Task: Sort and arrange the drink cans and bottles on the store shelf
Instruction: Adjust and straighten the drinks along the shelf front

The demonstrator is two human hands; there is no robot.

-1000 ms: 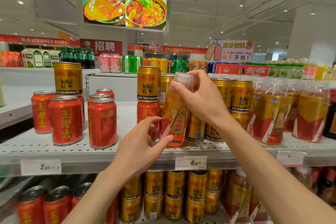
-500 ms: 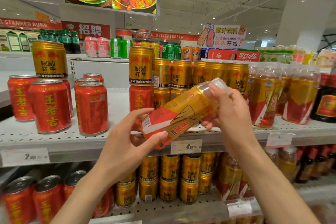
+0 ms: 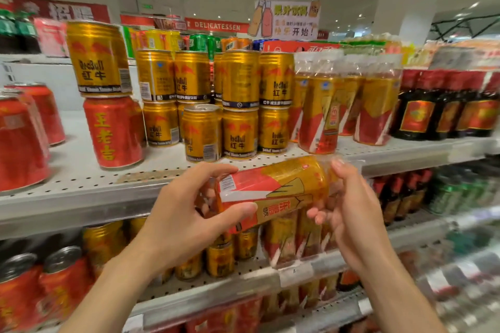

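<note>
A gold-and-red drink bottle [image 3: 273,189] lies almost level in front of the shelf edge [image 3: 81,197], its cap end to the right. My left hand [image 3: 176,213] grips its base end, thumb below and fingers above. My right hand [image 3: 349,211] cups the cap end, which it hides. Behind stand gold Red Bull cans [image 3: 238,105] stacked two high, with a single gold can [image 3: 201,132] in front. Matching gold-and-red bottles [image 3: 346,105] stand to their right.
Red cans [image 3: 113,130] stand at the left of the shelf, one with a gold can [image 3: 98,58] on top. Dark bottles [image 3: 443,105] fill the far right. The lower shelf [image 3: 243,276] holds more cans and bottles.
The bottle has come off the shelf, tipped from upright to nearly level and dropped in front of the shelf edge. Both hands moved down with it; the view shifted right.
</note>
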